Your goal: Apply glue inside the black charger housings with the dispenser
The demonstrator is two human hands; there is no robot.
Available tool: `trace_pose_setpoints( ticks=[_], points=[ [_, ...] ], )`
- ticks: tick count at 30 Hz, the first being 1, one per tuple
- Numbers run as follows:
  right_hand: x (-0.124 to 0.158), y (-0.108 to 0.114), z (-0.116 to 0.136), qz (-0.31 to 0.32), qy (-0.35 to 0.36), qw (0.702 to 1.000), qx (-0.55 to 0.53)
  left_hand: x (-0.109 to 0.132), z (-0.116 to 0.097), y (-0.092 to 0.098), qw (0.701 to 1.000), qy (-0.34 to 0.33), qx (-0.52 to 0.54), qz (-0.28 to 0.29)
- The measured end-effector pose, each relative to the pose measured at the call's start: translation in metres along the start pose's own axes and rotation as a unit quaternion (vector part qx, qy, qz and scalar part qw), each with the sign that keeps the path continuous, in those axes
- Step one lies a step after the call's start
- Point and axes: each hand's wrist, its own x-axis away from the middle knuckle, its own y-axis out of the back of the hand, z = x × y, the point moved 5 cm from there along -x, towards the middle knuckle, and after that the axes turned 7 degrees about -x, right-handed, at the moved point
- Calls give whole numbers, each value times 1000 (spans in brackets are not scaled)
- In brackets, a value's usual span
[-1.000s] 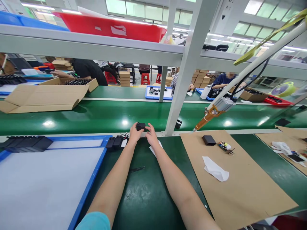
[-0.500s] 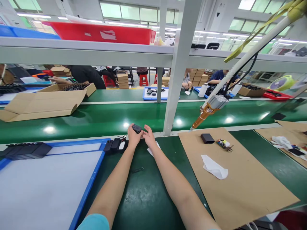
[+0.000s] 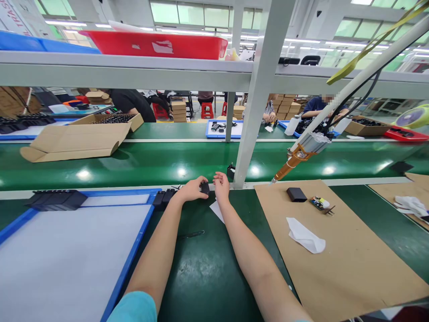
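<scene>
Just above the frame's centre, your left hand [image 3: 191, 190] pinches a small black block [image 3: 204, 187] at its fingertips. The block is matte, boxy plastic, held low over the glossy green mat [image 3: 201, 268]. Your right hand [image 3: 222, 186] sits just beside it, fingers loosely curled; whether they touch it cannot be told. A flat white paper slip [image 3: 217, 210] lies by your right wrist.

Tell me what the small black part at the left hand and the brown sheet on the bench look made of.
Small black part, held by the left hand: likely moulded plastic, matt black, though too small to be sure. Brown sheet: cardboard by its look, dull tan, lying flat with straight cut edges.
</scene>
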Motion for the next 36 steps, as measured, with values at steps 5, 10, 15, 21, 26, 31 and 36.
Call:
trace_pose_setpoints(
  ticks=[5,10,15,21,26,31,36],
  points=[
    [1,10,19,-32,45,995,78,11,1,6,996,-13,-26,89],
    [4,17,37,-38,96,983,149,17,2,11,991,1,-69,113],
    [10,7,40,-8,128,969,212,17,-11,7,987,-44,-106,116],
    [-22,-2,33,-1,86,955,285,16,-9,7,983,-6,-152,101],
    [-50,-7,31,66,31,942,327,17,-11,10,980,27,-176,85],
    [-22,-9,38,147,20,930,336,19,-12,9,984,40,-159,67],
    [26,-6,49,206,21,929,308,20,-13,8,988,34,-139,62]
  ],
)
